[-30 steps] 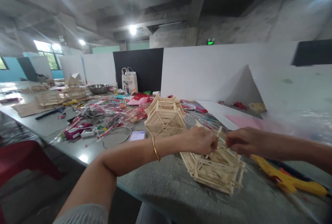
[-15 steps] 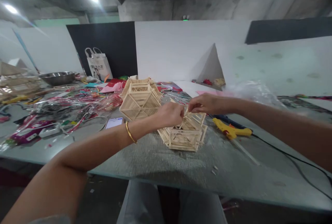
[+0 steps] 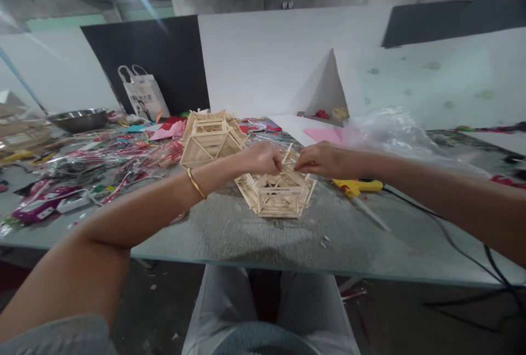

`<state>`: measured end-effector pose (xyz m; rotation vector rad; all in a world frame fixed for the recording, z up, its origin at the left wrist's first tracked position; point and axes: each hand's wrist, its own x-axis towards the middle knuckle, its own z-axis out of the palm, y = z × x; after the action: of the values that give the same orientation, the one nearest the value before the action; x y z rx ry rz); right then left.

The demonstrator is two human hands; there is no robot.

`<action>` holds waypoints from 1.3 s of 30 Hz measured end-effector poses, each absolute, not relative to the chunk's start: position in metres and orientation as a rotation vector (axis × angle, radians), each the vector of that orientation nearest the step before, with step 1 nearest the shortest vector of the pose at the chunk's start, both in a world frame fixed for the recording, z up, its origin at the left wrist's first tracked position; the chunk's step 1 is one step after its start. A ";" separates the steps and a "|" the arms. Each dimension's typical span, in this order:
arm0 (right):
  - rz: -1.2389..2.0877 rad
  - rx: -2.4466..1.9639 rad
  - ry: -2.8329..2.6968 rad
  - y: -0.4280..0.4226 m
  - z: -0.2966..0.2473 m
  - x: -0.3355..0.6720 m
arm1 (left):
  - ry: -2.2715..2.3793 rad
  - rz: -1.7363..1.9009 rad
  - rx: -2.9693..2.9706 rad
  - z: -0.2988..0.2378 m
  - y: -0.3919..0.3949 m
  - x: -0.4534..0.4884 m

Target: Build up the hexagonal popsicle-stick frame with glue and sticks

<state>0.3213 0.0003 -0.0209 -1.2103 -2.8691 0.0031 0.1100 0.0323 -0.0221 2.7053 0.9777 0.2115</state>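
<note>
A hexagonal frame of thin wooden sticks [image 3: 279, 210] lies on the table in front of me. Over its upper part, my left hand [image 3: 263, 159] is closed in a pinch at the sticks. Facing it from the other side, my right hand [image 3: 322, 159] pinches at the same spot, with thumb and forefinger pressed together. One wooden stick [image 3: 289, 151] slants up between the hands. The fingers partly hide what they grip. Behind my left hand stands a larger stick model [image 3: 211, 144], its lower side covered by my forearm.
A yellow glue gun [image 3: 351, 186] with a black cord lies right of the frame, partly behind my right arm. To the left are a tangle of plastic wrappings [image 3: 94, 160], a purple object [image 3: 47, 204] and a steel bowl [image 3: 78, 119]. Clear plastic [image 3: 394, 130] is heaped at the right.
The view has tilted down and shifted right, so things appear higher and further left. My hands have moved slightly apart over the frame, with both still pinching.
</note>
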 end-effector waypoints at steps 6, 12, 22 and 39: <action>-0.086 -1.255 -2.854 -0.004 -0.025 0.330 | 1.015 0.167 2.668 -0.019 0.033 0.112; -0.176 -1.275 -2.869 0.000 -0.028 0.326 | 1.017 0.143 2.661 -0.016 0.032 0.113; -0.209 -1.422 -2.870 -0.001 -0.024 0.315 | 1.004 0.131 2.705 -0.016 0.033 0.112; -0.059 -1.315 -2.930 0.003 -0.018 0.313 | 0.927 0.148 2.753 -0.018 0.037 0.108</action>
<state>0.3127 0.0034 -0.0181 -1.3152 -2.9295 -0.0585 0.1082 0.0370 -0.0181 2.7529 0.9267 0.1482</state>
